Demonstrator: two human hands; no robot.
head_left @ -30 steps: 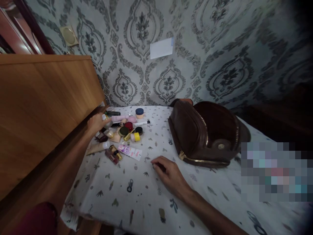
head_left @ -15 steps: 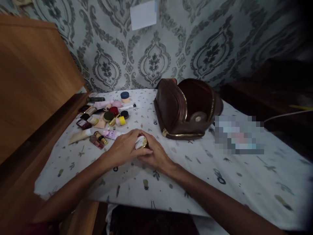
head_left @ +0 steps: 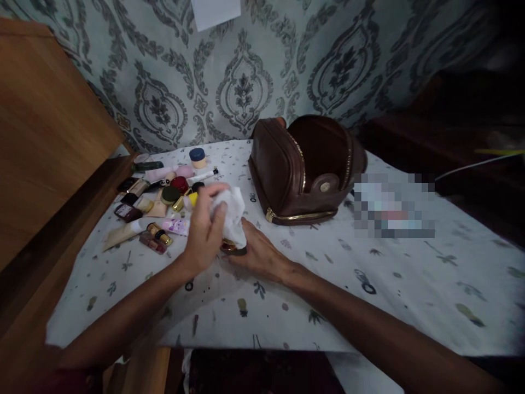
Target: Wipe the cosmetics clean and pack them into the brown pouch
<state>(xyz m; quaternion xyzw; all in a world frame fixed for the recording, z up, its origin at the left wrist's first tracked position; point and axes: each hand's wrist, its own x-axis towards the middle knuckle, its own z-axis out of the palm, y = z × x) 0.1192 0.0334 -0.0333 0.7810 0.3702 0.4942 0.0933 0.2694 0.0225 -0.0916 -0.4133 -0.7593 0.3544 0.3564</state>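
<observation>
Over the middle of the table, my left hand grips a crumpled white wipe. The wipe hangs against a small round item with a gold-coloured edge. My right hand is closed around that round item from the right; most of it is hidden by fingers and wipe, so its kind is unclear. Left of my hands lie cosmetics, among them a purple-white tube, a gold-capped bottle and a beige tube.
A brown leather bag stands unzipped behind my hands to the right. Farther right lies a pixelated item. A blue-lidded jar stands at the back. A wooden panel borders the patterned tablecloth on the left.
My left hand has risen and turned from its clasp with the right, bringing the white wipe into fuller view. The right hand keeps hold of the round item. The view has shifted slightly.
</observation>
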